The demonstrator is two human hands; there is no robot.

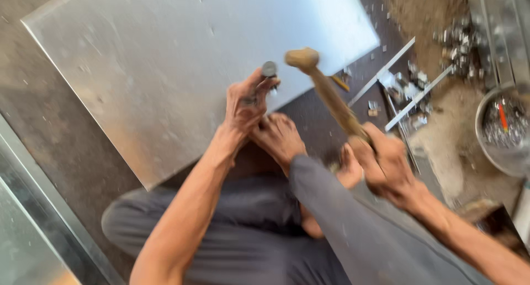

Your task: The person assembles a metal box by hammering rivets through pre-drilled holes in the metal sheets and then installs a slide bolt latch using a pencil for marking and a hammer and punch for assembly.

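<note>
**A:** What's the set-up here?

**B:** The person sits on the floor (61,125). The left hand (247,105), at the frame's centre, is clenched round a short metal punch (269,70), standing it on the near edge of the big metal sheet (165,59) that fills the upper left. The right hand (386,163), centre right, grips the wooden handle of a hammer (326,89), whose head hangs just right of the punch top.

**A:** Where's the danger?

**B:** I'd judge the fingers first. They wrap the punch just under its top, and the hammer head is blurred, so a slightly off blow could land on knuckles. A bare foot (279,136) rests just below that hand, close to the sheet's edge; if the punch skids off, it's in the way.

**A:** Anything else?

**B:** The sheet looks held by the foot alone, so it might shift under a blow. Metal offcuts (411,89) lie at upper right, beside a metal bowl (488,147): sharp for bare skin.
</note>
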